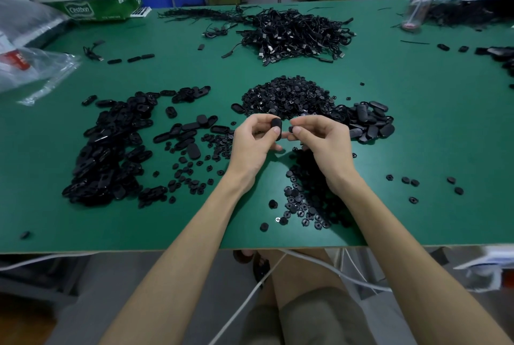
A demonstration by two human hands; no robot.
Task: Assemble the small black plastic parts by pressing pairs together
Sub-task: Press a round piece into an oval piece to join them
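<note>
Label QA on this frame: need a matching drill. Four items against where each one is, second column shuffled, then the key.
Things:
1. oval black part
2. small black part
3. cable pile
4. clear bottle

Places:
A. far right end of the table
B. pinched in the right hand
C. far centre of the table
D. held in the left hand

Pairs: 1-D, 2-B, 3-C, 4-A
</note>
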